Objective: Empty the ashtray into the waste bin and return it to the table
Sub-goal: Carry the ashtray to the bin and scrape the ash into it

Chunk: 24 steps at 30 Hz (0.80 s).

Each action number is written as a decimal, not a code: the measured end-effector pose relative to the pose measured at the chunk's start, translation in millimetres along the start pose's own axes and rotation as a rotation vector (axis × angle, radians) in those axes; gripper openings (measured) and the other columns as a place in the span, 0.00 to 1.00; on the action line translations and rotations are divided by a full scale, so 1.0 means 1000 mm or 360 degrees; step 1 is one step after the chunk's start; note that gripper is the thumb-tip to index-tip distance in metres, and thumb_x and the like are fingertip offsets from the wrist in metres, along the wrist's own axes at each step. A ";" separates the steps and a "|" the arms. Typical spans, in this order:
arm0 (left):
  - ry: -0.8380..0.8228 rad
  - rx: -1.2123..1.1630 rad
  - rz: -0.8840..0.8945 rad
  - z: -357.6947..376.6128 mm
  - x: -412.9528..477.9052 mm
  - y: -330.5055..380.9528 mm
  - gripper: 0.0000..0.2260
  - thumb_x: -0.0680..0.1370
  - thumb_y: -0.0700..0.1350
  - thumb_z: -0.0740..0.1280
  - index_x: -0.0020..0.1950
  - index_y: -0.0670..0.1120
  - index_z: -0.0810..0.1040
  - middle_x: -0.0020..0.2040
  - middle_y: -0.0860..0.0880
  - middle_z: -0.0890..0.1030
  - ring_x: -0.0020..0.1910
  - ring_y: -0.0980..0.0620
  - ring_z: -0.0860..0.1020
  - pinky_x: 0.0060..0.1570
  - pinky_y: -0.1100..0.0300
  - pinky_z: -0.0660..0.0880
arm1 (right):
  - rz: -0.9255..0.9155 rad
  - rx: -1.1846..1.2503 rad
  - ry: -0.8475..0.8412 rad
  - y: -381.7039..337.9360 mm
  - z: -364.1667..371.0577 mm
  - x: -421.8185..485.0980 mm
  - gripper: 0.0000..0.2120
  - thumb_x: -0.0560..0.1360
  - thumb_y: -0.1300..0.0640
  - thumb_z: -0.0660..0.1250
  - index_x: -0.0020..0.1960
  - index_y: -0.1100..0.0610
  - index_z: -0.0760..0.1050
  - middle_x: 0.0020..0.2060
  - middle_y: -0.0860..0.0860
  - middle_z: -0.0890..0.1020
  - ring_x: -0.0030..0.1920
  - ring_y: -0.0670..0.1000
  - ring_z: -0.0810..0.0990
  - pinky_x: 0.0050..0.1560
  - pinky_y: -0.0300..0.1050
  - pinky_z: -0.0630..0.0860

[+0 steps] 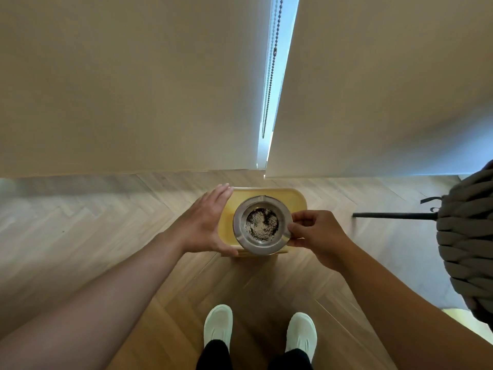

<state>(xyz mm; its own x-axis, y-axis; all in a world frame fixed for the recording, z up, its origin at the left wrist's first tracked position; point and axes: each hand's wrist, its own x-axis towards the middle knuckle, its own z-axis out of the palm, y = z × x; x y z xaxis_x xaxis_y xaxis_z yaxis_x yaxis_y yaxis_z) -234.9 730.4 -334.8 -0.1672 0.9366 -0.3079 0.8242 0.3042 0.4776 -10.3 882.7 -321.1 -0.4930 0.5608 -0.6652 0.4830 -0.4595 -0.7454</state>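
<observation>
The person is standing on the wooden floor (80,222) and holding a round metal ashtray (262,225) level over a yellow waste bin (296,200), which sits on the floor just below the window blinds (133,84). The ashtray is upright and its bowl is carrying a heap of dark and pale ash, so nothing looks tipped out yet.

The right hand (317,233) is pinching the ashtray's right rim, thumb on top and fingers curled underneath, and seems to be bearing its weight. The left hand (205,222) is spread wide open beside the left rim, fingers straight and thumb reaching under the near edge; whether it is actually touching the metal is hard to tell, so it looks more like a steadying guard than a grip.

By my judgement, the carrying step is ending and the emptying step is about to start. The next move is calling for a slow roll of the right wrist so the ash slides off the far or side rim inside the bin's mouth, with the ashtray kept low to stop ash drifting onto the floor or the white shoes (218,324). No tabletop is showing here, so the return trip is waiting.
</observation>
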 end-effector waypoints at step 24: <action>-0.0116 0.0180 -0.0281 0.044 0.031 -0.026 0.74 0.51 0.72 0.76 0.76 0.47 0.28 0.78 0.50 0.29 0.76 0.52 0.29 0.74 0.57 0.38 | -0.1150 -0.0855 0.0481 0.019 0.016 0.052 0.05 0.72 0.63 0.72 0.46 0.56 0.82 0.39 0.46 0.83 0.38 0.45 0.82 0.40 0.32 0.78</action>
<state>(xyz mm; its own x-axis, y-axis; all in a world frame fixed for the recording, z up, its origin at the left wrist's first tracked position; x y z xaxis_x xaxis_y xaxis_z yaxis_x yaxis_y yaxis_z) -237.5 744.1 -392.6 -0.2779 0.8543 -0.4392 0.8419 0.4368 0.3169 -38.2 892.5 -370.3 -0.6308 0.7747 0.0448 0.4397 0.4044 -0.8019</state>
